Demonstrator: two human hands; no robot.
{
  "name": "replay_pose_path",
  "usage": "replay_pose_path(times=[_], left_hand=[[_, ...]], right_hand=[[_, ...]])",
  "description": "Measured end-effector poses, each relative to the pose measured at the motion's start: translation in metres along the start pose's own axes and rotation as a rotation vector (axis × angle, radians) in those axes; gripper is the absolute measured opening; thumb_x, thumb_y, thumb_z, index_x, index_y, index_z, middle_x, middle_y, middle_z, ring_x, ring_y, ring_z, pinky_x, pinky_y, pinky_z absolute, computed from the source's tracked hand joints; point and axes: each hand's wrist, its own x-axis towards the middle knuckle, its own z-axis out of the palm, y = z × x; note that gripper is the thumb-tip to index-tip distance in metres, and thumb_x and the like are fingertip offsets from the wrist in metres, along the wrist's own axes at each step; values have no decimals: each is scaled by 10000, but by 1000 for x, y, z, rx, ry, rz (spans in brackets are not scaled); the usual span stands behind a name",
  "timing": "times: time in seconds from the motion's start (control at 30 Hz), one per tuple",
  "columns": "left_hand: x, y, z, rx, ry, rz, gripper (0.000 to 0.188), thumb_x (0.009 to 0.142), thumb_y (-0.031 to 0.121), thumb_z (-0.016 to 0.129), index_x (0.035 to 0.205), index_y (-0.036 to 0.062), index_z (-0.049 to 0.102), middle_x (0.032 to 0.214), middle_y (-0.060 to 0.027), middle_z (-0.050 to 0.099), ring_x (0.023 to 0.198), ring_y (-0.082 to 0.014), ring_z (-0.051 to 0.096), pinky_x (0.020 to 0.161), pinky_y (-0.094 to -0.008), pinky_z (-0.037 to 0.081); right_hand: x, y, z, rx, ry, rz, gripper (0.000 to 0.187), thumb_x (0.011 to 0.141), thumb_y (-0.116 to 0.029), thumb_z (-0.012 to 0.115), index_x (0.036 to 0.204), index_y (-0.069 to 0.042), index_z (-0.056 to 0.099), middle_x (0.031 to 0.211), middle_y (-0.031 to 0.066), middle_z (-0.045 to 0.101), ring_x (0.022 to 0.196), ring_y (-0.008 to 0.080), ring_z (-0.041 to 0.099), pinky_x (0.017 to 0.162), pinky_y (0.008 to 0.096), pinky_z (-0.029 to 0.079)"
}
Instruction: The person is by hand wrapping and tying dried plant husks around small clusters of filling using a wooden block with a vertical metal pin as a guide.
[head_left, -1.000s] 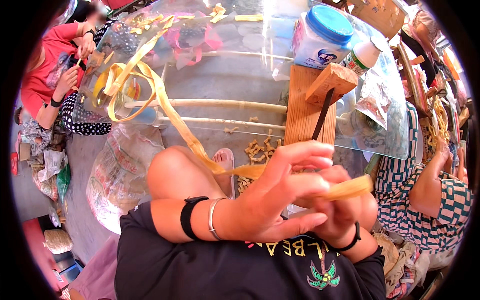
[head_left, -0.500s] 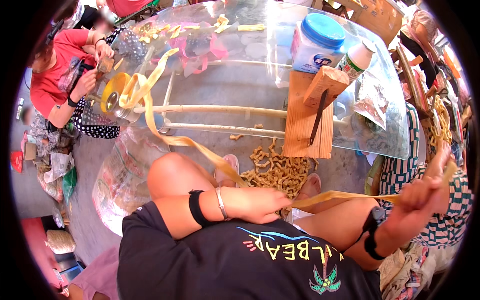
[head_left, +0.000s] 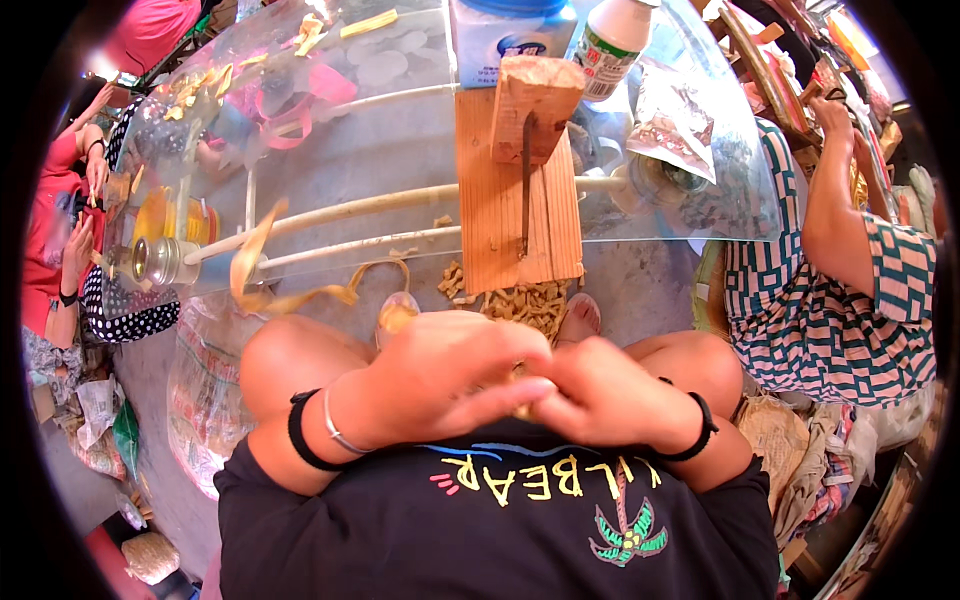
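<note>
- Head view, lower centre: the left hand and right hand meet fingertip to fingertip in front of the dark shirt. The right hand is curled tight, pinching a scrap of yellow strip; the left is bent over the same spot, thumb reaching across, and I cannot tell how firmly it grasps.
- Same view, left of centre: the yellow strip loops loosely near the edge of the glass tabletop; where it runs into the hands is hidden behind them.
- Same view, centre: a heap of short tan pieces lies on the floor between the feet, below a wooden board that carries a wooden block and a thin dark metal bar.
- How far along: judging by the heap, many small pieces look finished; the piece between the fingers seems unfinished, and a loose length of strip is left over. More flat lengths lie at the upper left, apparently unworked.
- Upper centre and right: a tub with a blue rim, a white bottle and a clear packet stand or lie on the glass.
</note>
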Motion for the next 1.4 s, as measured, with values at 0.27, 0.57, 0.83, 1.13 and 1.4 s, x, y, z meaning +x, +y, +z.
replay_pose_path(times=[0.27,0.57,0.83,1.13,1.4], left_hand=[[12,-15,9,-31,55,207,277,825,202,761,1031,44,663,881,-98,637,717,-287,614,626,-371,500],[-12,6,21,-79,155,4,270,837,72,759,1054,21,607,794,-57,634,617,-222,621,520,-304,476],[-8,0,8,-207,80,298,301,765,57,780,984,51,574,938,-103,625,788,-259,617,686,-399,499],[6,-12,18,-248,140,135,349,784,-7,666,1115,8,558,903,-117,586,779,-262,588,734,-353,484],[5,9,19,-219,103,33,448,827,-24,661,1231,-7,469,1002,-124,575,804,-161,583,756,-294,485]], right_hand=[[3,5,-3,639,-622,-157,391,1079,-283,387,945,3,618,812,48,589,713,137,555,645,272,440],[-8,-1,6,396,256,-166,304,1079,-217,407,948,-2,579,783,46,574,677,111,519,610,272,425],[-9,4,0,760,213,-268,78,937,-65,646,930,13,646,850,71,633,743,145,562,660,305,423],[-7,5,-11,654,253,-374,124,859,-13,737,970,-5,682,888,82,645,813,181,615,732,317,477],[0,9,-5,-281,770,-420,302,663,68,785,936,-3,675,807,110,651,708,259,644,609,331,511]])
